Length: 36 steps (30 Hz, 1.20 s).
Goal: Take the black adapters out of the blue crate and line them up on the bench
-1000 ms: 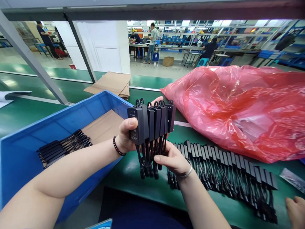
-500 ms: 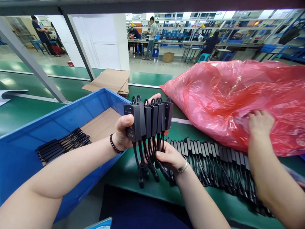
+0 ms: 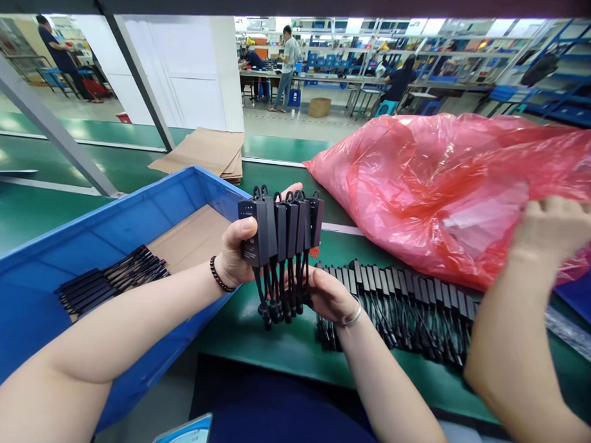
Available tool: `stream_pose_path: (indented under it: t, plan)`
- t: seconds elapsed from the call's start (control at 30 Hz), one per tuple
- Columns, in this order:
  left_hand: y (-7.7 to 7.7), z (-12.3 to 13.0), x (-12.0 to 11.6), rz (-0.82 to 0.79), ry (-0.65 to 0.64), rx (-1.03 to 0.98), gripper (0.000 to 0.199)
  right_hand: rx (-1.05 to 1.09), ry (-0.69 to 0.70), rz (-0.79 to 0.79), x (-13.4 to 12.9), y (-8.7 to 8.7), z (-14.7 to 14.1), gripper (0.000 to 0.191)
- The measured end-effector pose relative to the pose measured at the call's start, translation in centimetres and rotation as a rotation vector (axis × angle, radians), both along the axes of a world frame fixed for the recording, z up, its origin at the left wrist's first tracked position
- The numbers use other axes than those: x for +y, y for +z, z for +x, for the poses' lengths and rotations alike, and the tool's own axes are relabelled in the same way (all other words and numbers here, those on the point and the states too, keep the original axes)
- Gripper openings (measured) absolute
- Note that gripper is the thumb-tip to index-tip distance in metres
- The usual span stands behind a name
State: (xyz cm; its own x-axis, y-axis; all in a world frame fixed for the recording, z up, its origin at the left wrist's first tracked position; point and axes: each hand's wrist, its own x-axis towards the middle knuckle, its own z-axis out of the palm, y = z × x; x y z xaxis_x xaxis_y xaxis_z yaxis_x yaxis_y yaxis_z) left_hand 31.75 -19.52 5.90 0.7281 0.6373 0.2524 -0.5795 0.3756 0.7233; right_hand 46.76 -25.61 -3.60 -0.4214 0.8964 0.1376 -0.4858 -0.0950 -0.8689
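My left hand [image 3: 239, 252] is wrapped round a row of several black adapters [image 3: 281, 231], held upright above the green table, their cables hanging down. Behind and beside those cables is my right hand [image 3: 332, 297], its thumb and fingers curled at them; the fingertips are partly hidden. A long row of similar black adapters [image 3: 395, 283] lies on the table to the right. Inside the blue bin [image 3: 96, 221] on the left, another group of black adapters [image 3: 112, 283] lies beside brown cardboard [image 3: 191, 234].
A large pink plastic bag [image 3: 403, 180] spreads over the right side of the table. Another person's hand [image 3: 557, 224] is at it. Cardboard sheets [image 3: 205, 150] lie behind the bin. A slanted metal post [image 3: 51, 122] stands at the left.
The cables in my hands now hang closer together, and my right hand has shifted slightly up around them. The other person's hand has moved right across the pink bag. The view has shifted slightly.
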Motion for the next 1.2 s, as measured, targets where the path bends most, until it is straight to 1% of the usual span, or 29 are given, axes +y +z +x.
stream_pose_path:
  t: [0.1,0.2,0.3,0.4,0.53,0.67,0.83,0.93,1.07,1.2]
  plan:
    - [-0.3,0.1,0.1,-0.014,0.017,0.027,0.082,-0.082,-0.006,0.001,0.0,-0.4,0.6,0.040]
    - [-0.4,0.1,0.2,-0.012,0.030,0.024,0.080,-0.152,-0.018,0.057,0.1,-0.9,1.1,0.033]
    - [-0.4,0.2,0.1,-0.006,0.010,0.026,0.082,-0.212,-0.073,0.107,0.1,-1.0,1.5,0.030]
    - [-0.4,0.2,0.0,-0.008,-0.019,0.032,0.086,-0.254,-0.080,0.106,0.2,-1.0,1.7,0.031]
    - [-0.3,0.2,0.0,-0.005,0.005,0.027,0.084,-0.221,-0.078,0.131,0.1,-1.5,1.8,0.035]
    - [-0.4,0.2,0.1,0.001,-0.024,0.034,0.086,-0.181,-0.087,0.098,0.2,-2.2,1.6,0.027]
    - [-0.5,0.2,0.1,0.009,-0.061,0.043,0.088,-0.215,-0.099,0.136,0.3,-2.5,1.3,0.032]
    - [-0.5,0.2,0.1,0.017,-0.044,0.053,0.088,-0.252,-0.104,0.121,0.3,-2.7,1.3,0.029]
    - [-0.7,0.3,0.3,0.020,-0.031,0.056,0.087,-0.274,-0.160,0.126,0.2,-3.0,1.1,0.034]
    - [-1.1,0.4,0.5,0.006,-0.042,0.015,0.081,-0.299,-0.132,0.089,0.1,-3.0,1.2,0.031]
